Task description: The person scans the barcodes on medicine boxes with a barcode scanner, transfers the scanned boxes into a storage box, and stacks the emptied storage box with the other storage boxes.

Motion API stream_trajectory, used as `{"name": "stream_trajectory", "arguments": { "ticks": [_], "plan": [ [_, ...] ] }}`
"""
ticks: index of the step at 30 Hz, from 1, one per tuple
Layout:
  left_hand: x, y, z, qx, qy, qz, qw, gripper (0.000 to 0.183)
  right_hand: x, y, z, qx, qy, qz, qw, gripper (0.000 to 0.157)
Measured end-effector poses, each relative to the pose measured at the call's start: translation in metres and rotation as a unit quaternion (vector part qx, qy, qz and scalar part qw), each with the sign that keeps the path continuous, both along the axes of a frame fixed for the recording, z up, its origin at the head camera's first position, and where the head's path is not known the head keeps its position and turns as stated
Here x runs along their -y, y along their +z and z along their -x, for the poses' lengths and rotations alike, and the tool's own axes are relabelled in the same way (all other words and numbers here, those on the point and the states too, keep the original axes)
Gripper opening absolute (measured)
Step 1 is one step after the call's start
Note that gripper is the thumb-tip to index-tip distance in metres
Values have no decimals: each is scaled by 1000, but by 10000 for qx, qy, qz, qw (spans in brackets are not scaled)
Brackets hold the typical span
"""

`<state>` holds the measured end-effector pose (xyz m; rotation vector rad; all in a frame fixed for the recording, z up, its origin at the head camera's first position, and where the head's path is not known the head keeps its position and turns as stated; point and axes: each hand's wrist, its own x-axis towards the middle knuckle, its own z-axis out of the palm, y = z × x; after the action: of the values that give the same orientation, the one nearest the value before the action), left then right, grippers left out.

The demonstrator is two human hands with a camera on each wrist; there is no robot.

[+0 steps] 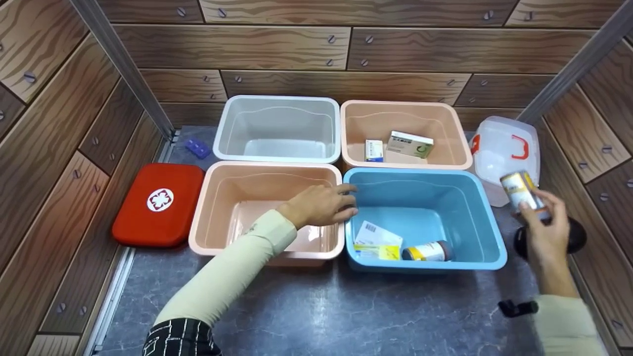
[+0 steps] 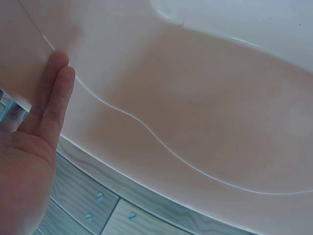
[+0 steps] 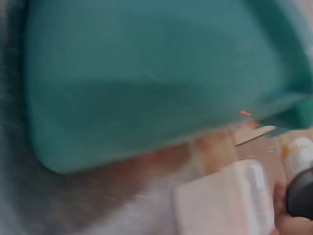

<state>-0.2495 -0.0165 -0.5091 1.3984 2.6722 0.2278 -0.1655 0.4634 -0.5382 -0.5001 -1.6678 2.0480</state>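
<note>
My right hand (image 1: pixel 549 232) grips a bottle (image 1: pixel 517 188) with a white and yellow label, held up to the right of the blue bin (image 1: pixel 487 222). In the right wrist view the bottle's dark cap (image 3: pixel 301 193) shows at the right edge. My left hand (image 1: pixel 321 205) rests at the rim where the front peach bin (image 1: pixel 267 165) meets the blue bin. Its fingers (image 2: pixel 61 93) lie fairly straight against the peach wall in the left wrist view. Inside the blue bin are another bottle (image 1: pixel 430 251) lying on its side and white and yellow medicine packs (image 1: pixel 378 240).
Behind stand a grey bin (image 1: pixel 277 159) and another peach bin (image 1: pixel 408 165) holding two medicine boxes (image 1: pixel 409 144). A red case (image 1: pixel 158 202) lies left, near a purple pill organizer (image 1: pixel 198 147). A clear lidded box (image 1: pixel 507 148) and a black round object (image 1: pixel 576 236) are at right.
</note>
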Motion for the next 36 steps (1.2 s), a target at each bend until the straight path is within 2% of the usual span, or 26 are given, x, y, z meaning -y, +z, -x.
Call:
{"name": "stream_trajectory", "arguments": {
  "ticks": [3, 7, 10, 14, 19, 23, 29, 36],
  "plan": [
    [-1, 0, 0, -13, 3, -10, 10000, 46, -2, 23, 10, 112, 548, -736, 9957, 41],
    [-1, 1, 0, -14, -15, -25, 10000, 46, 4, 51, 30, 23, 1275, -1729, 9766, 42],
    [0, 2, 1, -17, -34, -42, 10000, 46, 15, 71, 51, -363, 1736, -1953, 9646, 41],
    [0, 3, 1, -50, -14, -27, 10000, 45, 37, 93, 81, -814, 2414, -1909, 9480, 39],
    [0, 1, 0, -131, -41, -82, 9999, 42, 73, 115, 113, -565, 3264, -2234, 9167, 37],
    [0, 0, 0, -156, -42, -72, 9998, 42, 107, 123, 137, -249, 3664, -2282, 9017, 37],
    [0, 1, 1, -106, 14, 39, 9999, 45, 161, 124, 173, 247, 3849, -2576, 8859, 37],
    [0, 3, 1, -118, -23, 53, 9999, 45, 221, 118, 206, 357, 4351, -2235, 8715, 35]
  ]
}}
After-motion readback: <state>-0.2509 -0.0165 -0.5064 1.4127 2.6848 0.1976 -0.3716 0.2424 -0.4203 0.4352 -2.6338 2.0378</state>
